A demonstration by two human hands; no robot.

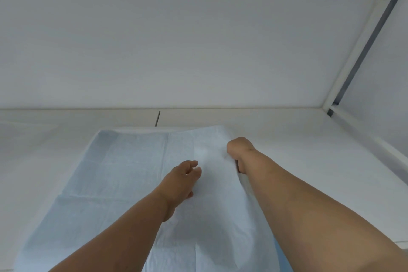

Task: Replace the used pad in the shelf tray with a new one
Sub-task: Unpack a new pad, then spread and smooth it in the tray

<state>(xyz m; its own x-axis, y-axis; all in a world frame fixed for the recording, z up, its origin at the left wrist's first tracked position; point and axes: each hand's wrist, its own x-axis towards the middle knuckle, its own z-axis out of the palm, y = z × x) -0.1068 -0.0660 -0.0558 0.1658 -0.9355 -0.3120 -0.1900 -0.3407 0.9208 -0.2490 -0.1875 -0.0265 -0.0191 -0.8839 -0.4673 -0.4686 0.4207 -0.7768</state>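
Lying in one tray: one pad, two hands on it.

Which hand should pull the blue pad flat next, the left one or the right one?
Probably the right hand. It already grips the raised right edge of the pad, so it can pull that side outward. The left hand only rests on the pad's middle, fingers loose, and can hold it down.

two bare forearms, no sleeves, gloves, watch or rings visible. left hand and right hand uncovered.
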